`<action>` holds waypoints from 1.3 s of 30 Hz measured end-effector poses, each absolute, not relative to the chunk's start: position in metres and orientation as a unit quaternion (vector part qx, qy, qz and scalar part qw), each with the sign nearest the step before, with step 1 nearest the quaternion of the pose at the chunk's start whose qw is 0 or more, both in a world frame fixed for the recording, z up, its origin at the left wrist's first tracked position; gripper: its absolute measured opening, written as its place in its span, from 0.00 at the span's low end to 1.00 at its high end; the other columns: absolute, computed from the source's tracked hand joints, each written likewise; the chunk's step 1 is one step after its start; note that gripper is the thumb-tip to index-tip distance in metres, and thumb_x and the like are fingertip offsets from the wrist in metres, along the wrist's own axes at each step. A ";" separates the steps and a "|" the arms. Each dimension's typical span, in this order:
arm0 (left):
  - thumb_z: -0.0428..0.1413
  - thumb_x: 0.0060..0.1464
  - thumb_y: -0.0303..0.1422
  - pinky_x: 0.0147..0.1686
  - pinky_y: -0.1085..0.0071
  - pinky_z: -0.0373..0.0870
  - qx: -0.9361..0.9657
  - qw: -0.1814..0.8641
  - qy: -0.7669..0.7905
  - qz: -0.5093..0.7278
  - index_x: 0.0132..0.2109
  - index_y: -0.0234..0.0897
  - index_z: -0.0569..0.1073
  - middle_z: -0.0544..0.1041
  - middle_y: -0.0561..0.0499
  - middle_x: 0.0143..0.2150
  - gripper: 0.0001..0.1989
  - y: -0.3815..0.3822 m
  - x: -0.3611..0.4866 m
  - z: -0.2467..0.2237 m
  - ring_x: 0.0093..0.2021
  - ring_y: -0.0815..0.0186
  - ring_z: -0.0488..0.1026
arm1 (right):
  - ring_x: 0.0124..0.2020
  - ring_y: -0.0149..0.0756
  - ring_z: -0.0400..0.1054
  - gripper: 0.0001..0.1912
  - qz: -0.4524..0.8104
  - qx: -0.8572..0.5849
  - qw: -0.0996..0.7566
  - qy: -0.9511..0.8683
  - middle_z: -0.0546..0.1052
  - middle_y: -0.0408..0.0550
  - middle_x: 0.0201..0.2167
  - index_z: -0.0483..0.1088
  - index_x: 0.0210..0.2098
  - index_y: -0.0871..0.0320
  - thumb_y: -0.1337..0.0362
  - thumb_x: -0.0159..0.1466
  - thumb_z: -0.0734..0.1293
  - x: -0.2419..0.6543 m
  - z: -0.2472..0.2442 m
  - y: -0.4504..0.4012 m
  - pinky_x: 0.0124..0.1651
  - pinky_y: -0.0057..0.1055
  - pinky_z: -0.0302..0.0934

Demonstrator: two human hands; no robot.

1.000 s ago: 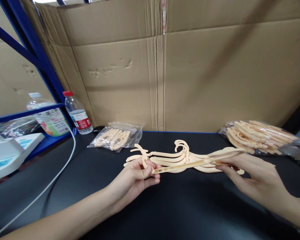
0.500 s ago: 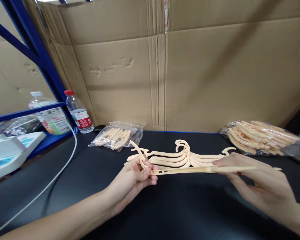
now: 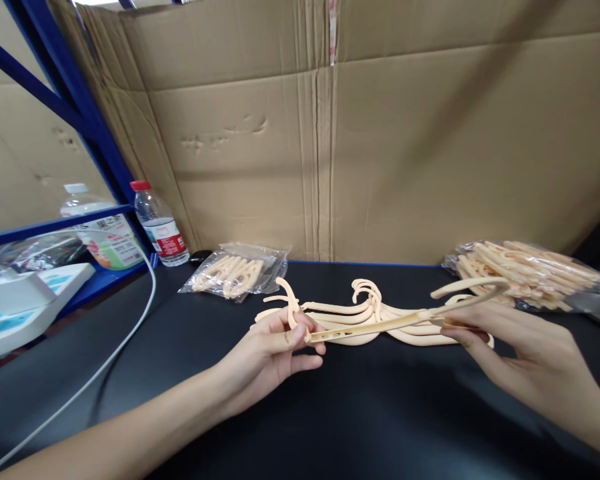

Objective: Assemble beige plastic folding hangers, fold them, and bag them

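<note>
A beige plastic hanger (image 3: 365,329) is held up above the black table, between both hands. My left hand (image 3: 275,343) pinches its left end, where a short curved piece sticks up. My right hand (image 3: 515,353) grips the other side, with the hanger's hook curving above the fingers. Just behind lies a row of similar beige hangers (image 3: 337,309) on the table, their hooks pointing away from me. The held hanger and my right hand partly cover them.
A clear bag of small beige parts (image 3: 240,272) lies at the back left, a fuller bag of beige pieces (image 3: 525,270) at the back right. A red-capped bottle (image 3: 163,230), a white power strip (image 3: 30,313) and a white cable (image 3: 135,320) are on the left. Cardboard (image 3: 405,153) walls the back.
The held hanger has turned, so its hook now shows above my right hand and its right side is higher. My left hand has shifted slightly right.
</note>
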State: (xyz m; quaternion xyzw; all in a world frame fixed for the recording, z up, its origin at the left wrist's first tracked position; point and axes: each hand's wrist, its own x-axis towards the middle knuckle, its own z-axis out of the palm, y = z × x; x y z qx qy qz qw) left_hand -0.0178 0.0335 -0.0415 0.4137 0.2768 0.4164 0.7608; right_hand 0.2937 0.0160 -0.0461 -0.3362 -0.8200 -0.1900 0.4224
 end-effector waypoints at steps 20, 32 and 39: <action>0.71 0.37 0.28 0.26 0.79 0.70 0.396 0.682 0.378 0.485 0.27 0.32 0.72 0.73 0.55 0.25 0.14 0.023 -0.012 -0.048 0.24 0.73 0.72 | 0.35 0.36 0.76 0.11 -0.178 -0.345 0.432 -0.814 0.80 0.45 0.35 0.71 0.43 0.53 0.72 0.62 0.66 0.277 -0.052 0.002 0.40 0.30 0.71; 0.69 0.42 0.29 0.40 0.74 0.74 0.378 0.664 0.375 0.525 0.32 0.33 0.76 0.79 0.49 0.33 0.11 0.022 -0.007 -0.048 0.34 0.67 0.78 | 0.33 0.36 0.75 0.09 -0.075 -0.453 0.430 -0.777 0.79 0.45 0.36 0.71 0.45 0.53 0.63 0.65 0.64 0.283 -0.058 0.008 0.32 0.29 0.69; 0.60 0.53 0.29 0.45 0.62 0.71 0.719 0.553 0.328 0.261 0.37 0.40 0.81 0.81 0.42 0.39 0.05 -0.007 -0.001 -0.048 0.42 0.55 0.77 | 0.32 0.36 0.71 0.08 -0.022 -0.462 0.363 -0.809 0.75 0.46 0.32 0.72 0.42 0.55 0.62 0.67 0.61 0.288 -0.052 0.018 0.34 0.31 0.65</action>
